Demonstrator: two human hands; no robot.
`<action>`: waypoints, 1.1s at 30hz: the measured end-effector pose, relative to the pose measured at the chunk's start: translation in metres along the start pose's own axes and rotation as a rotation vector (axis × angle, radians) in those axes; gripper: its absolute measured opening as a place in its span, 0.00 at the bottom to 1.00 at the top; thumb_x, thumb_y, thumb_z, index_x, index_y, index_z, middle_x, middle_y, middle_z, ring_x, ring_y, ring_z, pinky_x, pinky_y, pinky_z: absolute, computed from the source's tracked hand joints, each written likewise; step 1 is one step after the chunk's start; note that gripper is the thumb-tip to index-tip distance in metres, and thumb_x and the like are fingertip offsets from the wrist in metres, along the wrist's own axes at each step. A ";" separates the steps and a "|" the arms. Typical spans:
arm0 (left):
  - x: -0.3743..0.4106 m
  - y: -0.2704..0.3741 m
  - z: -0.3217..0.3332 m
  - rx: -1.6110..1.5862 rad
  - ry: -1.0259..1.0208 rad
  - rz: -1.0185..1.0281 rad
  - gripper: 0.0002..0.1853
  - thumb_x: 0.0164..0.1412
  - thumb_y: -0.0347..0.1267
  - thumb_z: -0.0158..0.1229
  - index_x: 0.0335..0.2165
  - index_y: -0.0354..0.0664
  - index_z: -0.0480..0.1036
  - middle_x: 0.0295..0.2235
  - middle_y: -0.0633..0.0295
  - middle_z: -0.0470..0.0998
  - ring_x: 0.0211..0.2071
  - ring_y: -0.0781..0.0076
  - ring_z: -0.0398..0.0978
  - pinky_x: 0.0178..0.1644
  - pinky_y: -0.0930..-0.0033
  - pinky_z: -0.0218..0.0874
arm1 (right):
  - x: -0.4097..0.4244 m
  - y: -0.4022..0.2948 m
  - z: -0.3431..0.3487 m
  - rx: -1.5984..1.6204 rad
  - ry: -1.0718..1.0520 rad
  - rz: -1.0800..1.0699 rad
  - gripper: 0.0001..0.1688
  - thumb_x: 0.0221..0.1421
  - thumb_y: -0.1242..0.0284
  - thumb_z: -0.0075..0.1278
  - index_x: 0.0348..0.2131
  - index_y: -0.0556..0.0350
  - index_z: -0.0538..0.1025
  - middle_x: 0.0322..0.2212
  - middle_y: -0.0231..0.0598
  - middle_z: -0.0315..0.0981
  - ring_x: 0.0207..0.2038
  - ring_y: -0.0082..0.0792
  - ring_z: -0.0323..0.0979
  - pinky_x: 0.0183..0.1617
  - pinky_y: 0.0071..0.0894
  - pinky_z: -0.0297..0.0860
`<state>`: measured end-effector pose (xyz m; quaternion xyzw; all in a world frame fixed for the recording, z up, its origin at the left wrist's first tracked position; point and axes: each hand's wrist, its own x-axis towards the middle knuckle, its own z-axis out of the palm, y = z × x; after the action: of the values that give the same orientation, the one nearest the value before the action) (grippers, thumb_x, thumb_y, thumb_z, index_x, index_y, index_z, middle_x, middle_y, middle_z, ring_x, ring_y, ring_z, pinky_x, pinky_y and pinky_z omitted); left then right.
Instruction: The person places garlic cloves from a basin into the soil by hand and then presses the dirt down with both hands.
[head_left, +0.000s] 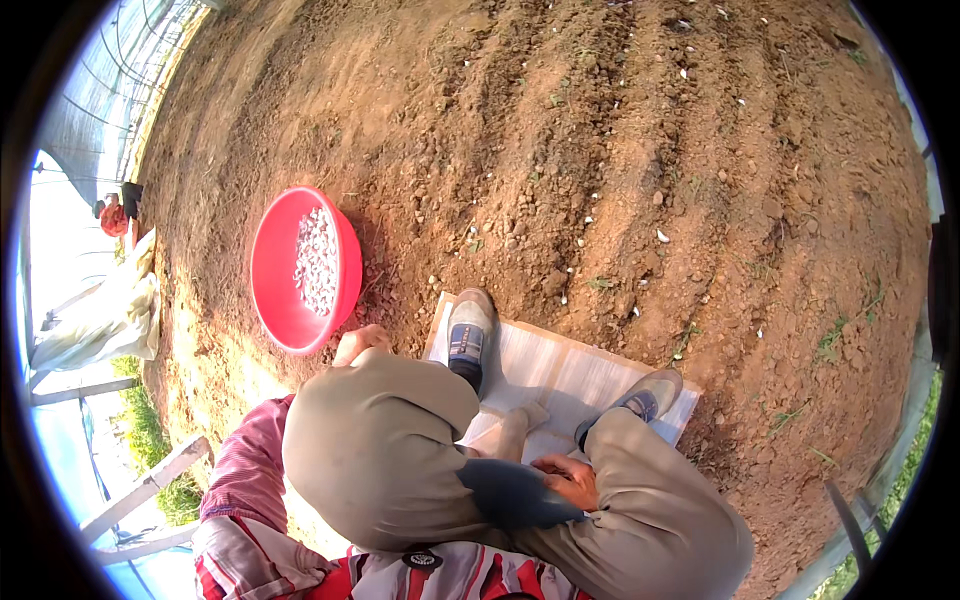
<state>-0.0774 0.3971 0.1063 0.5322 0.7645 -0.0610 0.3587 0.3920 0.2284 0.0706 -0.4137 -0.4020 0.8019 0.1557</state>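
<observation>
A red plastic basin (346, 259) is tilted on the soil, with many pale cloves, apparently garlic (317, 262), gathered along one side. Just below its rim is my left hand (361, 343), partly hidden by my knee. Its fingers look curled, but what they hold is not visible. Between my thighs my right hand (571, 480) rests beside a dark blue surface (514, 491), perhaps a seat. Those fingers are bent, and their grip is hidden. My shoes (471, 330) stand on a pale flat board (540, 360) with taped or wooden edges.
Tilled brown soil (420, 150) with shallow furrows spreads ahead, dotted with scattered white cloves (663, 236) and small weeds (832, 337). Plastic sheeting (97, 322) and wooden bars (146, 487) line the left side. Dark bars (847, 525) stand at the lower right.
</observation>
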 end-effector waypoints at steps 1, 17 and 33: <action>0.025 0.009 -0.006 -0.092 0.106 0.027 0.12 0.59 0.39 0.62 0.37 0.43 0.77 0.28 0.63 0.80 0.30 0.73 0.77 0.37 0.63 0.70 | -0.008 0.023 -0.003 0.063 0.055 0.029 0.29 0.57 0.54 0.52 0.49 0.57 0.74 0.44 0.46 0.76 0.46 0.37 0.76 0.50 0.34 0.69; 0.231 -0.144 -0.054 0.322 0.529 -0.207 0.36 0.59 0.51 0.55 0.59 0.43 0.63 0.56 0.43 0.69 0.56 0.46 0.68 0.59 0.55 0.59 | 0.070 -0.180 -0.205 -1.242 0.610 0.094 0.09 0.56 0.67 0.54 0.36 0.50 0.76 0.32 0.43 0.74 0.35 0.48 0.74 0.39 0.46 0.69; 0.187 -0.221 -0.035 -0.473 0.278 -0.134 0.29 0.65 0.45 0.48 0.57 0.38 0.64 0.51 0.49 0.70 0.50 0.59 0.70 0.54 0.62 0.60 | 0.216 -0.178 -0.287 -1.407 0.694 0.134 0.12 0.50 0.70 0.61 0.30 0.59 0.77 0.33 0.44 0.73 0.38 0.44 0.75 0.43 0.45 0.72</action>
<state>-0.3165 0.4633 -0.0464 0.3855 0.8328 0.1690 0.3597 0.4724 0.6142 -0.0041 -0.6652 -0.7177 0.1917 -0.0749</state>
